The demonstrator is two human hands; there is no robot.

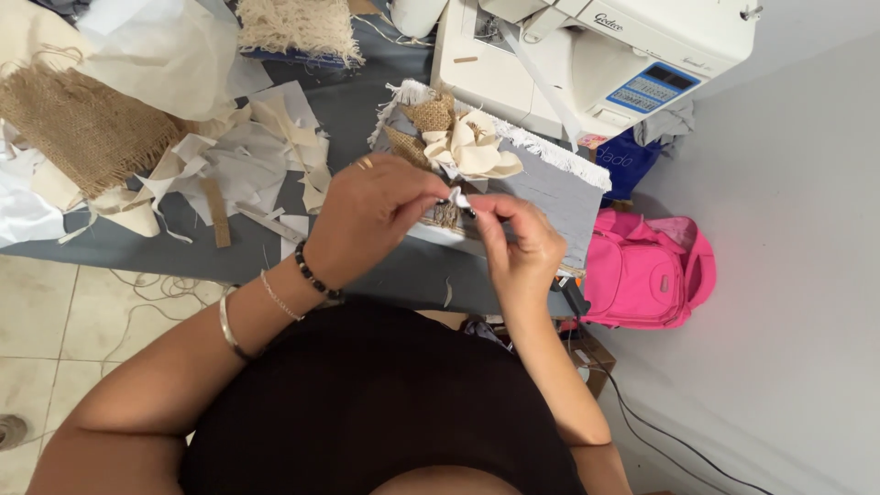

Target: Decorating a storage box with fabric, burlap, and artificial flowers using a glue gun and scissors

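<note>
Both hands are meeting over the middle of the table (367,110), just in front of the person's chest. The left hand (371,215) is curling inward, fingertips pinched together on one end of a small white scrap (458,198). The right hand (518,243) is pinching the other end between thumb and forefinger, the rest of its fingers folding loosely under. Something small and dark is showing at the pinch, too small to tell what it is. The scrap is hovering just above a grey fabric piece (550,197) with a white fringed edge, which is lying on the table beside the sewing machine (587,55). On that grey piece a cream fabric flower (472,147) is sitting against folds of burlap (426,124), just beyond the fingertips. The left wrist is wearing a dark bead bracelet (312,273), a thin chain and a silver bangle (227,328), and a ring is showing on a left finger. To the left, paper scraps (257,156) are lying in a loose heap next to a larger burlap sheet (82,124). A pink backpack (646,270) is resting on the floor to the right of the table, near a dark cable (642,426) that is trailing across the grey floor.
</note>
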